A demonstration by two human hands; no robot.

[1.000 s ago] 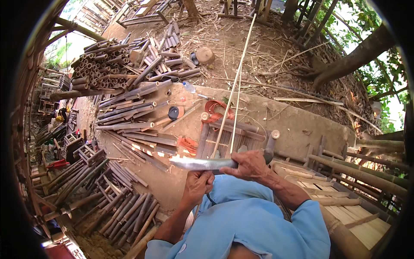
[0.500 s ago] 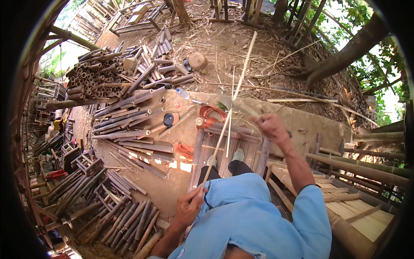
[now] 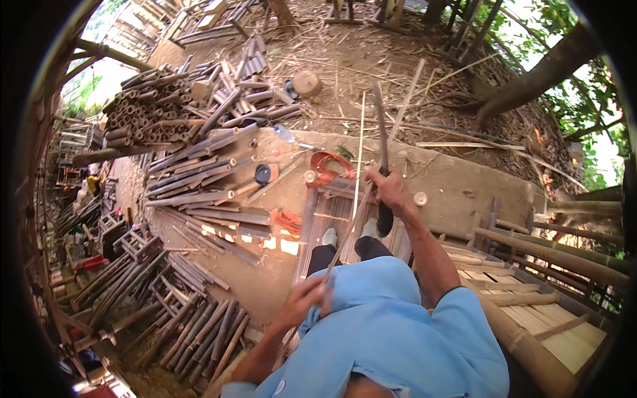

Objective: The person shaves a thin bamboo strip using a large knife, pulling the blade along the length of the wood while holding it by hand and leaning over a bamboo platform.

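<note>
My right hand [image 3: 391, 190] is closed round a long-bladed knife. Its dark blade [image 3: 380, 119] points away from me and its black handle end [image 3: 385, 220] sticks out below the fist. Beside the blade runs a long, thin bamboo strip [image 3: 406, 99], slanting from my lap to the far right. A narrower pale strip [image 3: 361, 136] stands apart from it, to the left of the knife. My left hand [image 3: 304, 300] is closed on the near end of the bamboo strip by my lap; its fingers are partly blurred. Whether the blade touches the strip is hard to tell.
My feet [image 3: 369, 229] rest on a slatted bamboo bench [image 3: 338, 205]. Orange cloth [image 3: 325, 162] lies beyond it. Bamboo stacks [image 3: 152, 113] and loose poles [image 3: 199, 186] fill the left. A bamboo frame [image 3: 511, 285] stands close on my right, and a tree trunk [image 3: 537, 79] leans behind.
My right hand has come left and toward me, and the knife blade has turned from pointing left to pointing away. The strip's far end has swung right, and the narrow strip stands farther from it.
</note>
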